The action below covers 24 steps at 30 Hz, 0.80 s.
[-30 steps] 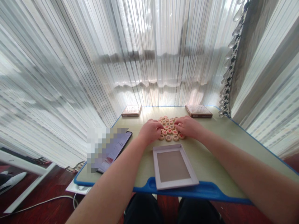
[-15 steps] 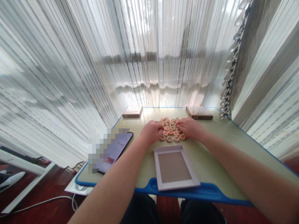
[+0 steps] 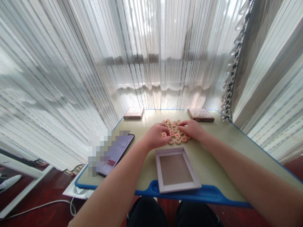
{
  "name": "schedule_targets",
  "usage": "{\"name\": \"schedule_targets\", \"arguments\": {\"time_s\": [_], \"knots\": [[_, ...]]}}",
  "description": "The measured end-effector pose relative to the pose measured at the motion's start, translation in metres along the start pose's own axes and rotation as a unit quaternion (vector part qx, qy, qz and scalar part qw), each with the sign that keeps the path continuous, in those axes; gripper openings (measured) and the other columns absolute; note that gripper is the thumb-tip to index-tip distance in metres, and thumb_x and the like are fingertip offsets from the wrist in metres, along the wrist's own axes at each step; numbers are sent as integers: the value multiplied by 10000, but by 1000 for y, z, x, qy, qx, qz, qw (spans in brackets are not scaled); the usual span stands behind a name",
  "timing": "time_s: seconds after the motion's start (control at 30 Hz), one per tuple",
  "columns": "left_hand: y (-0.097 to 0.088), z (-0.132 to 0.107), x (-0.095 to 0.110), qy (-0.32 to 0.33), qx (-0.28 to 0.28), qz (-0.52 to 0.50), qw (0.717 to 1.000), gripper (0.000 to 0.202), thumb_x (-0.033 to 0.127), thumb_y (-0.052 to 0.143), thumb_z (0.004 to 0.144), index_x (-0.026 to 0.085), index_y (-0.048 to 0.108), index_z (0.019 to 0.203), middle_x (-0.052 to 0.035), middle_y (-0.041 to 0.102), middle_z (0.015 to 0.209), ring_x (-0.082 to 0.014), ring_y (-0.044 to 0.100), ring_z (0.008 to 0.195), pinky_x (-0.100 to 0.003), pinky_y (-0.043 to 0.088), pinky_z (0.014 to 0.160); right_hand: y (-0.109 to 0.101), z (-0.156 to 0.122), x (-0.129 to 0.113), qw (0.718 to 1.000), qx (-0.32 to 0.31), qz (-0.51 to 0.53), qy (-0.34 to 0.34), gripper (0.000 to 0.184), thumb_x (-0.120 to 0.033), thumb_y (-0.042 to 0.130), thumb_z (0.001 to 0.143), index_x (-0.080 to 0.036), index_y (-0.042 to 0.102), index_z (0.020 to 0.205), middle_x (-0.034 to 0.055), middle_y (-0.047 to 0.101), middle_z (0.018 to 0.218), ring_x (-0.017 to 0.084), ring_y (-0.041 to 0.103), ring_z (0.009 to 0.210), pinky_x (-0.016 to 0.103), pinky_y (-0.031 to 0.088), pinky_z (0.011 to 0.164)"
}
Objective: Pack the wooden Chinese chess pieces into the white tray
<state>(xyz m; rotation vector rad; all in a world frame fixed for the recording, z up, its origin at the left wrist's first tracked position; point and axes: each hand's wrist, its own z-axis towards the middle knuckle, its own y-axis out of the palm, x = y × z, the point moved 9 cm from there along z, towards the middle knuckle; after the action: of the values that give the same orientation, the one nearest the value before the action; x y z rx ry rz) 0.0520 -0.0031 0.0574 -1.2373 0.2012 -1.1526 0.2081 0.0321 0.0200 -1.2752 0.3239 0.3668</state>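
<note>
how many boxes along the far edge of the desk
2. One box sits at the far edge of the desk, left of the xiangqi pieces; the other box sits at that edge, right of them. Neither is covered.

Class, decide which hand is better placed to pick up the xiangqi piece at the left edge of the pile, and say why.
Probably the left hand: it curves right beside that xiangqi piece at the left edge of the pile. The right hand rests at the pile's right side, with other pieces in between.

Phone (image 3: 115,154) on desk (image 3: 213,160), sheer curtains (image 3: 153,47) behind (two boxes (image 3: 133,113) too)
</note>
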Motion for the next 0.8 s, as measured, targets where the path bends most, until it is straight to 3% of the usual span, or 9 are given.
{"name": "schedule_targets", "arguments": {"time_s": [0.13, 0.4, 0.53, 0.67, 0.8], "knots": [[9, -4, 9, 12, -65, -25, 998, 96, 238, 606, 639, 169, 672, 643, -25, 590, 776, -159, 550, 787, -283, 441, 794, 0, 0, 2, 1000, 1, -17, 5, 306, -406, 549, 761, -201, 735, 890, 52, 724, 886, 199, 641, 847, 261, 446, 749], [24, -12, 15, 18, -130, -22, 991, 87, 265, 662, 592, 213, 694, 652, -19, 598, 965, -200, 524, 975, -290, 413, 875, 0, 1, 8, 1000, -4, 0, 31, 303, -429, 614, 702, -179, 730, 829, 61, 716, 812, 200, 636, 797, 256, 440, 708], [28, -10, 17, 31, -117, 4, 993, 94, 272, 631, 657, 220, 706, 637, -13, 624, 953, -192, 528, 961, -288, 397, 898, -8, 0, 7, 996, 44, 75, 19, 241, -373, 632, 678, -168, 683, 795, 37, 698, 807, 167, 611, 714, 259, 440, 668], [29, -6, 17, 33, -96, 36, 994, 133, 299, 620, 706, 210, 713, 670, -27, 644, 897, -179, 548, 886, -285, 416, 853, -18, -2, 1, 983, 95, 154, -13, 296, -412, 627, 679, -161, 647, 837, 35, 679, 767, 143, 560, 620, 261, 430, 582], [17, -2, 10, 15, -51, 18, 998, 238, 400, 597, 734, 188, 706, 735, -43, 643, 836, -162, 556, 810, -268, 428, 769, -25, -6, -6, 980, 97, 174, -18, 343, -420, 617, 696, -186, 661, 943, 26, 679, 767, 129, 531, 589, 253, 412, 562]]}}
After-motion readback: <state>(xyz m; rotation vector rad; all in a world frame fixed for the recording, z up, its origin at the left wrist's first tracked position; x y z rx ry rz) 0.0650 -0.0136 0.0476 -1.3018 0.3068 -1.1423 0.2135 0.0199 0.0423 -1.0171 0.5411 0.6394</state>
